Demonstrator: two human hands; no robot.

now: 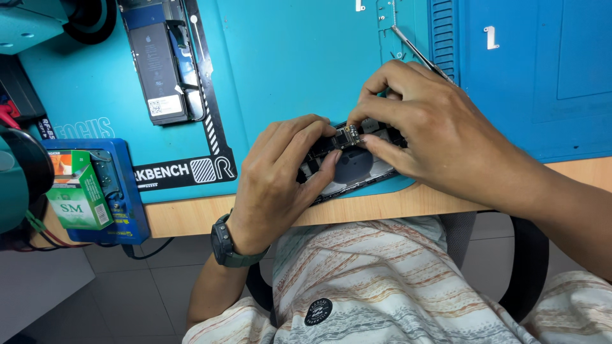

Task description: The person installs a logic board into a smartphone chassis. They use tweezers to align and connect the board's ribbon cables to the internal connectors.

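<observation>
Both of your hands meet over the opened dark phone body, which lies under them at the near edge of the teal-matted surface, long axis running left to right. Your left hand steadies its left end, fingers curled. Your right hand pinches the small gold-and-black circuit board between thumb and fingertips.

Two hands, left hand and right hand; two opened phones, one worked on, one aside; one green carton; one wristwatch.
</observation>
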